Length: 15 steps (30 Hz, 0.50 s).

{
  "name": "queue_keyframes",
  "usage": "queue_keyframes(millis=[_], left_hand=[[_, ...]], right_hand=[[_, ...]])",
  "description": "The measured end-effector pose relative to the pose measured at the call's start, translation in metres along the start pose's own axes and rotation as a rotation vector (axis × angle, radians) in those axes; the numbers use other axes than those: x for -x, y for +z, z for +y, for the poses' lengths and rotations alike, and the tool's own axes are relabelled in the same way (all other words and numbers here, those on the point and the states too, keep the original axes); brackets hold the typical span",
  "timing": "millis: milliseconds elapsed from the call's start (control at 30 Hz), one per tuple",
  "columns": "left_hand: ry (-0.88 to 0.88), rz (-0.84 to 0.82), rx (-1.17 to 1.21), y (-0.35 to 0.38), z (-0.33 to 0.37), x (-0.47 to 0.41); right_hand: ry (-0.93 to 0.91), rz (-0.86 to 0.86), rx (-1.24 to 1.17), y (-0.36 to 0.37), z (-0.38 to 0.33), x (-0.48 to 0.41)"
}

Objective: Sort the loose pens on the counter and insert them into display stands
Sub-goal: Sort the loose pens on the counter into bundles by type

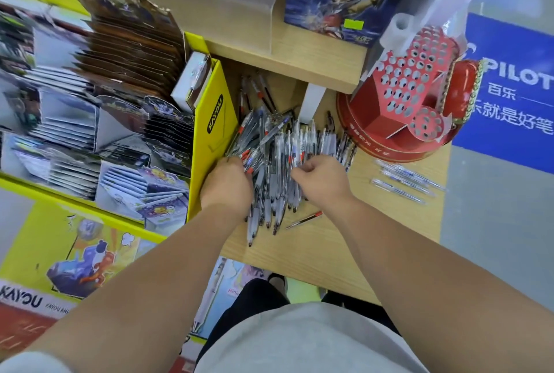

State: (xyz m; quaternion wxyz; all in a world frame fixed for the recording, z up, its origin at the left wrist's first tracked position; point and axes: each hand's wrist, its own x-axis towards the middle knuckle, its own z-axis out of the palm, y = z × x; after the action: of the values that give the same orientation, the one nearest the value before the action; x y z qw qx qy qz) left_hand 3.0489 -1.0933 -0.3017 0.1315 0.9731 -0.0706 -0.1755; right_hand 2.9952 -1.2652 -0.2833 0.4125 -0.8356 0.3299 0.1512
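L hand (229, 185) & R hand (325, 176) knuckles-up, fingers curled in pen pile (278, 145).

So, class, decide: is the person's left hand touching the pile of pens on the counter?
Touching. The head view shows the left hand with fingers curled into the pile of pens at its left edge.

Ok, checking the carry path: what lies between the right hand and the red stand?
Head view: the right edge of the pen pile lies between the right hand and the red stand.
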Motion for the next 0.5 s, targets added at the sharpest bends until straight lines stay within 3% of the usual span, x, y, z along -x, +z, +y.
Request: queue_keyframes(millis=[500], left_hand=[[-0.092,0.003,0.118,-0.003,0.004,0.003]], right_hand=[[-0.045,-0.064,-0.115,-0.008,0.018,-0.002]])
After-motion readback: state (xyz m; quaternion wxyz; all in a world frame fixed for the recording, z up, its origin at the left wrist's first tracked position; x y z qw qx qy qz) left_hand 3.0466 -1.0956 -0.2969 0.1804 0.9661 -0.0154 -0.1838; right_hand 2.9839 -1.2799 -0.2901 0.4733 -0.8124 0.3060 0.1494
